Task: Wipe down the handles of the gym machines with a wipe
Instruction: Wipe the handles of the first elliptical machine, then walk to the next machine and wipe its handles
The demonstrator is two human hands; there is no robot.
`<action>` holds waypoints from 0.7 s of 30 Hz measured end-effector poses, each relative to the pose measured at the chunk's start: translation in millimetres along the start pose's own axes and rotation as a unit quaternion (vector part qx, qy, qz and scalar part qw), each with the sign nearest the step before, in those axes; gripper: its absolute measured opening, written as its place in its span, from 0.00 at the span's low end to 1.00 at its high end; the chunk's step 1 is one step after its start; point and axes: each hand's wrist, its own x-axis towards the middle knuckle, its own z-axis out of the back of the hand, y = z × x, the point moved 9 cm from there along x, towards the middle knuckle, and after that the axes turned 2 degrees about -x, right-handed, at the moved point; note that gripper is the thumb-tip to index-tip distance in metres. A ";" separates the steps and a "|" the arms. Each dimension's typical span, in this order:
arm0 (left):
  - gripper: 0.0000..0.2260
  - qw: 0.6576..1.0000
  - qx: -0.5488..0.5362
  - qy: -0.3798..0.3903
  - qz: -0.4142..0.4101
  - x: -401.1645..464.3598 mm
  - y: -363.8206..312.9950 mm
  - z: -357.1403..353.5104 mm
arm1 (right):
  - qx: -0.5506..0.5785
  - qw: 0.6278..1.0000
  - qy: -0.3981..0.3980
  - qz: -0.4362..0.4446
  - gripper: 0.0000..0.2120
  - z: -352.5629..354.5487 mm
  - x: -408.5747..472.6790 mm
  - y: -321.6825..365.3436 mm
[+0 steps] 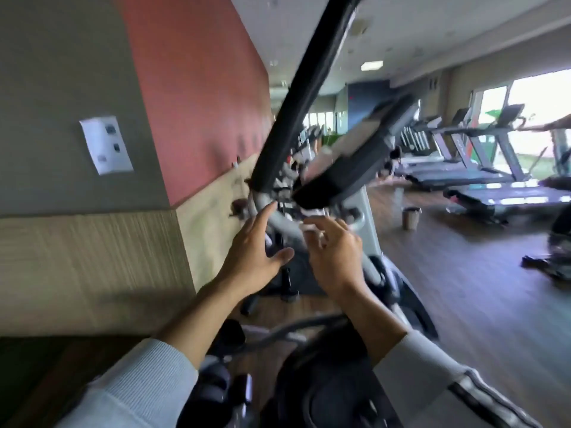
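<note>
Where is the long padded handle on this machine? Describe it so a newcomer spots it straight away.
Start at the red wall on the left; the elliptical machine stands right in front of it. The long padded handle rises diagonally from just above the left hand toward the ceiling. Unlike the grey metal bars below it, it is thick, black and foam-covered.

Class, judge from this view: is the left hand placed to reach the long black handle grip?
Probably yes. The left hand is open, its fingertips just below the black grip, with nothing between them; the right hand holds the wipe.
</note>
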 end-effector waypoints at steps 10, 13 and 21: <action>0.31 0.966 -0.164 0.143 0.137 -224.2 22.1 -180.8 | -0.054 0.957 0.111 -0.261 0.02 65.3 -250.9 -123.4; 0.30 0.947 -0.167 0.218 0.168 -288.0 13.5 -230.5 | -0.087 0.925 0.134 -0.344 0.04 104.9 -328.3 -161.3; 0.27 0.848 -0.101 0.448 0.266 -419.3 -18.5 -363.9 | -0.162 0.844 0.155 -0.487 0.03 223.3 -478.4 -244.5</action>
